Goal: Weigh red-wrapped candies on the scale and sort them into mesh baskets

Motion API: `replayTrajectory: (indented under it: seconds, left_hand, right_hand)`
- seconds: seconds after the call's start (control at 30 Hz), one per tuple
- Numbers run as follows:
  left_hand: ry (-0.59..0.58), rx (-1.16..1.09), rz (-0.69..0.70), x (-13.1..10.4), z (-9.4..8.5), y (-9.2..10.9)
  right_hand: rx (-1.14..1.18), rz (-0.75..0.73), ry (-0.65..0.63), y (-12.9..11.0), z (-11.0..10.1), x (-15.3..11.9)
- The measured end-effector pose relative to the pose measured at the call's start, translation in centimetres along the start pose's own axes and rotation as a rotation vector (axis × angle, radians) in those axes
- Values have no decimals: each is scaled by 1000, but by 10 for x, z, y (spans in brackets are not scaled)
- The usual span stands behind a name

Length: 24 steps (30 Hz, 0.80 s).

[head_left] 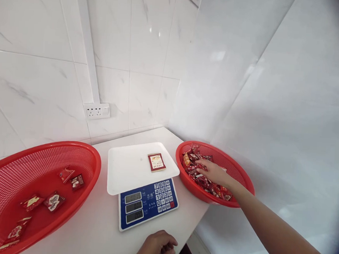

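Note:
My right hand (212,172) reaches into the red basket (241,182) on the right, among many small red-wrapped snack packets (192,167). Its fingers are spread over the packets and grip none that I can make out. Near the table's front edge, my left hand (156,248) is loosely curled, with a gap between thumb and fingers and nothing visible in it. Just beyond it stands a digital scale (149,205) with a blue keypad panel. On the scale's white pan (126,170) lies one flat red and cream packet (156,162).
A larger red mesh basket (94,168) stands at the left, with several wrapped packets (54,201) scattered in it. The white table (92,230) meets tiled walls behind. A power socket (97,111) is on the back wall.

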State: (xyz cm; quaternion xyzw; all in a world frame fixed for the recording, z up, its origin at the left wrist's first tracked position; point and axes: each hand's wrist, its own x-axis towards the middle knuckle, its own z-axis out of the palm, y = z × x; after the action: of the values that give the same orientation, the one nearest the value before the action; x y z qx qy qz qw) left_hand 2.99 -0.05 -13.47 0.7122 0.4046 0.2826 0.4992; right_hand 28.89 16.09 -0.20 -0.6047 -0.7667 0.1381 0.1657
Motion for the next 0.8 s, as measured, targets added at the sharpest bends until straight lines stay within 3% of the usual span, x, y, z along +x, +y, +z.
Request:
replayTrajectory:
  seconds: [0.1,0.17,0.27,0.4,0.5,0.63,0.8]
  left_hand:
    - [15,11,-7,1,1,-3]
    - [17,17,-9,1,1,-2]
    - [3,49,-1,-1,1,3]
    - [7,102,59,-6,1,10]
    - [43,94,93,-7,-1,15]
    - [278,-85,48,-4,-11,29]
    - [507,-471,18,6,-42,76]
  right_hand:
    - [11,-116,56,-33,3,8]
    - [2,-267,10,-61,14,21]
    - [7,-333,-98,-95,38,48]
    - [30,-325,-200,-114,62,78]
    - [60,-302,-237,-117,63,86]
    - [134,-251,-183,-117,48,73]
    - [311,-252,-56,-130,42,23]
